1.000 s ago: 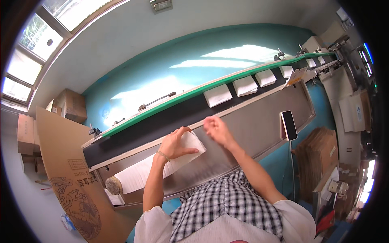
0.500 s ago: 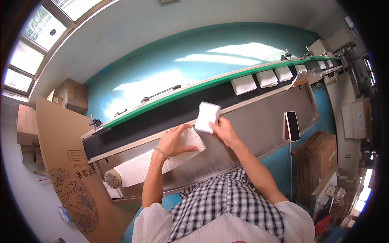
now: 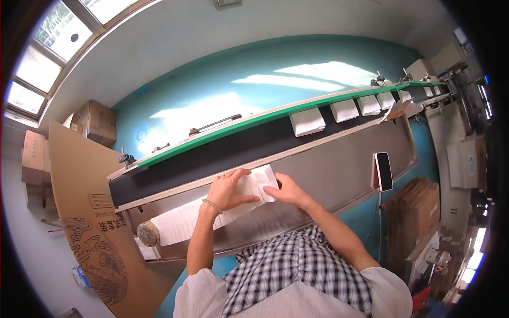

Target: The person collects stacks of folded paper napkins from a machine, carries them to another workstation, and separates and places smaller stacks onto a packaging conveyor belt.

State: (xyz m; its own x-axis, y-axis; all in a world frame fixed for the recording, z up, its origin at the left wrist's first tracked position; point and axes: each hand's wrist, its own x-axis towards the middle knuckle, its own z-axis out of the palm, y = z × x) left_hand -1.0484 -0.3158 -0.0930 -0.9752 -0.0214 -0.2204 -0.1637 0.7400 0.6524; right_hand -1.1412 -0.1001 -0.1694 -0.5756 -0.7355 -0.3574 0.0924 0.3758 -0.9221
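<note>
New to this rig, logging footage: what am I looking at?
No robot: these are a person's bare hands, seen by a fisheye camera worn on the head, which bends straight edges. The left hand spans a long row of thin white layers lying on a metal surface. The right hand holds a folded white packet at the row's right end. Beyond, similar packets lie spaced along a black belt with a green edge. A phone shows on the right.
</note>
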